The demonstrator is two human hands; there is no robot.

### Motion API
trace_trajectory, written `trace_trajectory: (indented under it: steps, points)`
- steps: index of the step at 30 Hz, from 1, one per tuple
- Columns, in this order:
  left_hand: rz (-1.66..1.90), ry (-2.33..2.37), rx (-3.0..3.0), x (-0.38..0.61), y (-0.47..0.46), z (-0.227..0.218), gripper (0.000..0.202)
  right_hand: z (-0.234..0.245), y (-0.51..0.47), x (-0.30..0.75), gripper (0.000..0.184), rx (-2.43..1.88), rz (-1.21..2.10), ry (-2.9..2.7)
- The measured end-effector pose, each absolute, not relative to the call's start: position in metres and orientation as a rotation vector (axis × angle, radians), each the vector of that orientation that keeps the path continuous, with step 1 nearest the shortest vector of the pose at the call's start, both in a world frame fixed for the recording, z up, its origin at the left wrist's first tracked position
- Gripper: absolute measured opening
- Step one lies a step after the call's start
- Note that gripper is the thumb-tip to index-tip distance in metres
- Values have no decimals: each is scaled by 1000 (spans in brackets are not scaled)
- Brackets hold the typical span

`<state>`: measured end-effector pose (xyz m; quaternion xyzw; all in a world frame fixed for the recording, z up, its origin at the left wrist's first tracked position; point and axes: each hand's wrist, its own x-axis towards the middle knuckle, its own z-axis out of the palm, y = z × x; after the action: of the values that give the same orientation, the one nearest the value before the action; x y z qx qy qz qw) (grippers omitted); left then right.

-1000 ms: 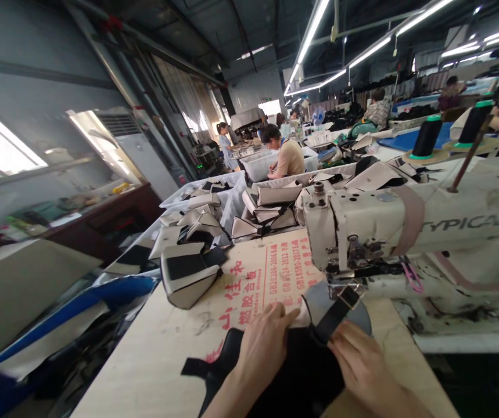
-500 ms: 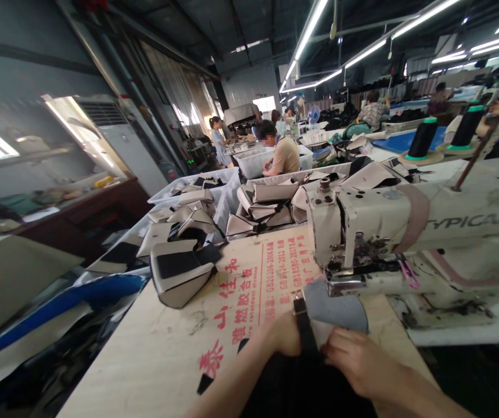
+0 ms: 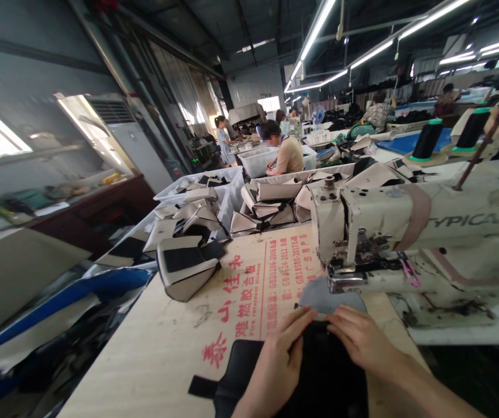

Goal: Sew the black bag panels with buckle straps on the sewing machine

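Black piece (image 3: 331, 371): left side and tab (image 3: 203, 387), largely covered half a second ago, now exposed. Left hand (image 3: 277, 360): shifted from the buckled strap to the piece's far edge, fingertips near the right hand (image 3: 362, 337). Buckled strap: formerly raised, now out of sight.

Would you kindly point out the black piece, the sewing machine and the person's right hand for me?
Black piece (image 3: 327, 368): head view, on its dark surface between the hands.
Sewing machine (image 3: 445, 223): head view, on its lettered arm.
Right hand (image 3: 359, 337): head view, on its back.
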<state>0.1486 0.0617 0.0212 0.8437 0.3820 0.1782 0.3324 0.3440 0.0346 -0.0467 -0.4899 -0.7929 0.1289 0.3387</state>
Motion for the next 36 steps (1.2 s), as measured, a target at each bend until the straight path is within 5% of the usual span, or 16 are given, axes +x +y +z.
trace_trajectory:
  steps: [10,24,29,36]
  points:
    - [54,644,2193,152,118,12,52,-48,38,346,25,-1245,253,-2142]
    - [331,943,1978,139,109,-23,42,-35,43,337,28,-1381,539,-1987]
    - [183,971,2214,153,154,-3,44,-35,52,312,32,-1367,812,-1434]
    - [144,887,2433,227,226,28,20,-67,79,294,49,-1208,1067,-426]
